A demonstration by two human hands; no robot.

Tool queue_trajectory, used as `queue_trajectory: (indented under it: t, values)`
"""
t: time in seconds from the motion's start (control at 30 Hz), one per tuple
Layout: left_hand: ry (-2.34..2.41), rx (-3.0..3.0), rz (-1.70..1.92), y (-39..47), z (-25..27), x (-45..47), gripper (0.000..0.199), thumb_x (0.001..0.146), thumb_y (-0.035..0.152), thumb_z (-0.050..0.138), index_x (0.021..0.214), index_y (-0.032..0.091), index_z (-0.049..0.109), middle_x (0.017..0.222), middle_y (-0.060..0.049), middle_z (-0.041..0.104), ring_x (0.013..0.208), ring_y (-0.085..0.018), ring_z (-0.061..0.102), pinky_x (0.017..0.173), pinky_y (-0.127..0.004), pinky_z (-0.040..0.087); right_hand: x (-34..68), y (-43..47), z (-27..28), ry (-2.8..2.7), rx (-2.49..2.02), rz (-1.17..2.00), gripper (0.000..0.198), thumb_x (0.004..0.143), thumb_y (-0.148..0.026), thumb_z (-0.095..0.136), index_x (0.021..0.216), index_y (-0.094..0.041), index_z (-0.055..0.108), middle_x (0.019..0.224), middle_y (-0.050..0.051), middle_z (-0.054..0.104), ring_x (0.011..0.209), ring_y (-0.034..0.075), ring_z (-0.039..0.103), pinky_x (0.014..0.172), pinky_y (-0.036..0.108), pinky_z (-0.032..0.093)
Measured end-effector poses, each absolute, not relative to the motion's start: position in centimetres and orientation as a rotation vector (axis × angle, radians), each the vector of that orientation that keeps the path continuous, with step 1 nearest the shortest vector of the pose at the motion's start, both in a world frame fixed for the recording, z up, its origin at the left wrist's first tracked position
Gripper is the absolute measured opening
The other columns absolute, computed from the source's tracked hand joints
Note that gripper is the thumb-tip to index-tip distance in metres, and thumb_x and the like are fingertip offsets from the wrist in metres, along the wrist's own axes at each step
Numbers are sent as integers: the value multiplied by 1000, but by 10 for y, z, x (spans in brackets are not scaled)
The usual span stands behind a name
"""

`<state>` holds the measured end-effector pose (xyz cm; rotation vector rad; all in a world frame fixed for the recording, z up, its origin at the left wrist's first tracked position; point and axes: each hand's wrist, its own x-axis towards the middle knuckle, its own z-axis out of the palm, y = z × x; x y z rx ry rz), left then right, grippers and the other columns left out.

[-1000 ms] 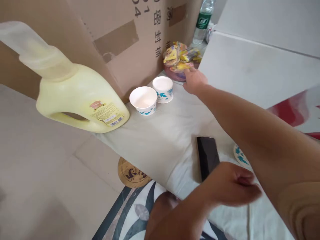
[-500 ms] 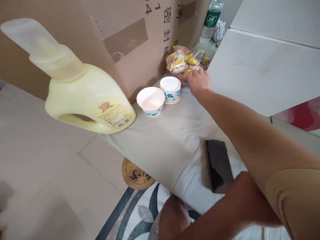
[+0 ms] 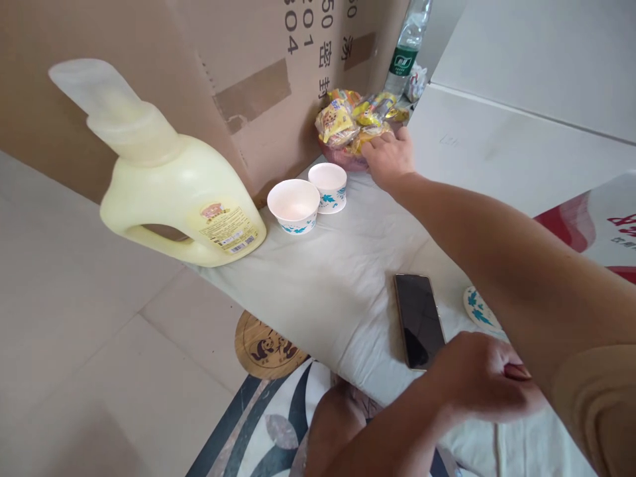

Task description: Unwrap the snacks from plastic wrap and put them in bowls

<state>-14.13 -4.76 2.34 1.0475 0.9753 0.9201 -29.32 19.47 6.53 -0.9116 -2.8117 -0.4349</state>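
Observation:
My right hand (image 3: 390, 158) reaches to the back, its fingers curled over the near right side of a pinkish bowl (image 3: 342, 158) full of wrapped snack packets (image 3: 338, 122). Whether the fingers grip the rim or a yellow packet is hidden. Left of that hand stand two white paper bowls with blue leaf prints: the nearer one (image 3: 294, 207) faces up, with the other (image 3: 328, 188) just behind it. My left hand (image 3: 489, 377) is closed in a fist below my right forearm; anything inside cannot be seen. Beside it a dark-screened phone (image 3: 419, 321) lies flat.
A yellow detergent jug (image 3: 183, 199) with a cloudy cap stands left. Behind are a large cardboard box (image 3: 258, 40) and a water bottle (image 3: 403, 56). A white box (image 3: 497, 152) borders the right. Another blue-printed paper piece (image 3: 479, 308) is partly behind my forearm. A round wooden panda stool (image 3: 268, 344) sits below.
The view has shifted slightly, uncovering the blue-printed paper piece beyond the phone. My left fist shows more fully, farther right of the phone. My right hand stays at the snack bowl.

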Motion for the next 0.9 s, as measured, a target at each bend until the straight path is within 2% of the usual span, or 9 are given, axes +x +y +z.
queue_trajectory:
  t: [0.17,0.27,0.4,0.53,0.67,0.73,0.9]
  values:
    - [1043,1099,978,-56,32,-145,36,68,19,54,58,21,19,59,3,18,56,-11,18,50,-31,14,-277,179,109,-2798,-872,-452,37,106,-26,24,116,-15,58,125,16,64,123,30,48,106,54,30]
    - [1058,1142,968,-56,30,-142,36,68,18,54,55,21,21,58,3,18,57,-11,18,49,-31,15,-259,159,135,-2784,-944,-495,29,103,-35,34,116,-23,57,130,15,62,123,34,48,103,55,33]
    - [1078,1174,961,-58,31,-137,37,69,17,54,55,21,20,58,4,17,58,-11,17,52,-31,14,-213,132,151,-2824,-953,-503,23,100,-39,46,113,-22,55,127,17,62,121,36,50,98,54,35]
    - [1072,1235,960,-58,33,-129,37,70,17,53,57,21,18,59,4,15,59,-12,16,56,-33,12,-153,113,137,-2874,-813,-495,22,96,-41,53,104,-22,56,115,15,66,113,34,54,79,42,40]
    - [1048,1321,989,-55,32,-118,35,71,17,50,58,21,17,60,4,14,59,-12,15,57,-34,13,-105,107,114,-2898,-762,-396,24,91,-46,58,99,-23,58,98,10,68,94,28,57,63,33,35]
    - [1039,1343,1007,-53,30,-113,36,71,17,49,57,21,17,60,4,13,59,-12,15,57,-34,13,-91,110,107,-2898,-753,-298,26,87,-47,62,95,-23,59,91,9,67,88,27,57,63,33,36]
    - [1060,1350,962,-51,28,-109,36,70,16,50,56,21,17,59,4,14,58,-12,16,57,-35,13,-82,125,107,-2734,-784,45,30,74,-45,74,88,-22,59,90,7,64,90,27,57,78,40,44]
